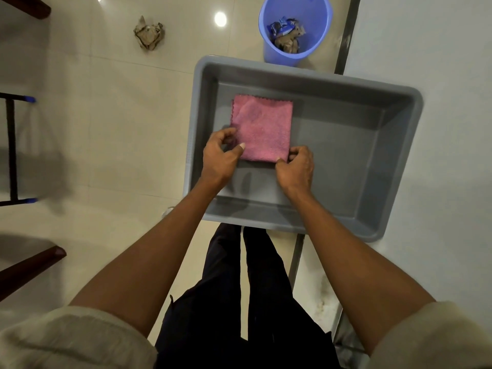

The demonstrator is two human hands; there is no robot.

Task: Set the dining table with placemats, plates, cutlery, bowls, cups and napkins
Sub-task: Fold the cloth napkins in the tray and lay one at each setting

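A folded pink cloth napkin [262, 126] lies inside a large grey plastic tub [354, 145], toward its left side. My left hand [219, 155] pinches the napkin's near left corner, thumb on top and fingers curled at its edge. At the near right corner, my right hand [295, 167] pinches the cloth with curled fingers. Nothing else is in the tub.
The tub sits on a white counter [439, 62] and overhangs its left edge. A blue bin [294, 25] with wrappers stands on the tiled floor beyond it. A crumpled brown paper [149, 33] lies on the floor. Dark furniture edges [10, 147] are at the left.
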